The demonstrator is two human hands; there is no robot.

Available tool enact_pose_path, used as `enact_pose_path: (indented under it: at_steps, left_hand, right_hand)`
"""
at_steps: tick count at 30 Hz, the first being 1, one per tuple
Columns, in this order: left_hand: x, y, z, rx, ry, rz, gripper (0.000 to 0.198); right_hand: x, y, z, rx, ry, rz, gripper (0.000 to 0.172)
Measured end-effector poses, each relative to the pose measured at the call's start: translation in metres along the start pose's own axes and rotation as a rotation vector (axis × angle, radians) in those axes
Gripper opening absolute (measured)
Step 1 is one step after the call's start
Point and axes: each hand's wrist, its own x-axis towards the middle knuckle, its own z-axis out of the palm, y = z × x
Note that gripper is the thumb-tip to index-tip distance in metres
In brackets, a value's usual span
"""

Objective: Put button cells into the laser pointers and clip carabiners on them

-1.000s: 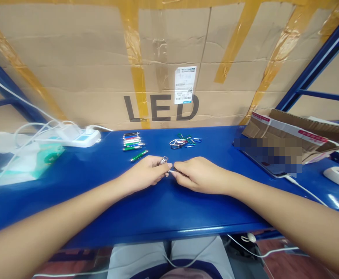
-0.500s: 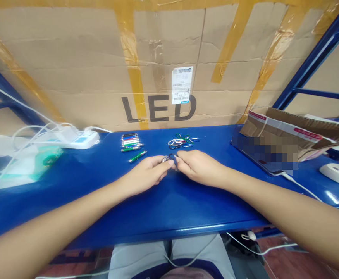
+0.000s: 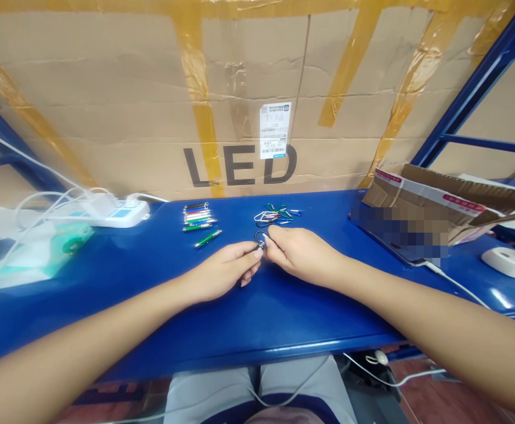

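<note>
1. Loop [image 3: 261,232], dark, clip-like, sits btwn the two hands' fingertips, just above the blue tabletop [image 3: 301,318], near side of the clip pile.
2. Silvery metal piece [image 3: 261,245] is right at the loop's lower end; looks touching, but too small to be sure if they're linked.
3. L hand [image 3: 228,268]: thumb & index pinched on the metal piece, other fingers curled below. R hand [image 3: 299,253]: thumb & index closed on the loop's R side; rest of fingers hidden.
4. Change vs. 1 s ago: loop was mostly hidden in R fingers, metal piece stood up clear of L thumb. Loop's curve now shows, R hand a bit farther up the table, metal piece brought over to it. Means both parts meet at one spot, prob. the fiddly bit of the work.
5. Beyond, to the R: coloured clip pile [image 3: 279,209]. To the L: row of small tubes [image 3: 198,217], w/ one green tube [image 3: 208,238] lying apart, nearer L hand.
6. Outer edges: power strip [image 3: 127,214] far L; tablet [image 3: 383,238] (partly pixelated), cardboard carton [image 3: 420,191] & white mouse [image 3: 508,262] on R.
</note>
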Motion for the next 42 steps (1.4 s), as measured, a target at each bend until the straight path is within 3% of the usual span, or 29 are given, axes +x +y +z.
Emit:
enact_pose_path:
  at_steps: [7, 11, 16, 19, 23, 27, 30, 33, 37, 42]
  left_hand:
    - [0.002, -0.004, 0.002, -0.165, 0.053, -0.014, 0.032]
    - [0.004, -0.001, 0.002, -0.197, 0.109, -0.015, 0.028]
    - [0.008, -0.004, -0.017, 0.168, 0.255, 0.045, 0.032]
    - [0.009, -0.01, -0.032, 0.511, 0.359, 0.171, 0.03]
    - [0.008, -0.012, -0.04, 0.718, 0.364, 0.203, 0.027]
    - [0.005, -0.008, -0.044, 0.841, 0.361, 0.229, 0.027]
    - [0.004, -0.004, -0.049, 0.917, 0.371, 0.233, 0.031]
    - [0.001, -0.001, -0.056, 1.035, 0.413, 0.149, 0.037]
    - [-0.002, 0.002, -0.065, 1.198, 0.46, 0.0, 0.044]
    - [-0.004, 0.0, -0.072, 1.266, 0.486, -0.109, 0.029]
  right_hand:
    - [0.001, 0.004, 0.0, 0.026, -0.004, -0.003, 0.029]
    - [0.003, 0.008, 0.002, 0.161, 0.014, -0.019, 0.03]
    - [0.006, 0.019, 0.005, 0.489, -0.009, -0.07, 0.03]
    - [0.009, 0.024, 0.005, 0.695, -0.045, -0.024, 0.032]
    - [0.015, 0.028, 0.004, 0.918, -0.061, 0.145, 0.033]
    - [0.021, 0.042, -0.001, 1.121, 0.056, 0.393, 0.027]
    - [0.025, 0.062, -0.006, 0.847, 0.179, 0.593, 0.027]
    - [0.028, 0.086, -0.011, 0.678, 0.23, 0.703, 0.025]
    - [0.029, 0.109, -0.015, 0.546, 0.194, 0.798, 0.017]
    - [0.023, 0.12, -0.012, 0.337, 0.075, 0.801, 0.018]
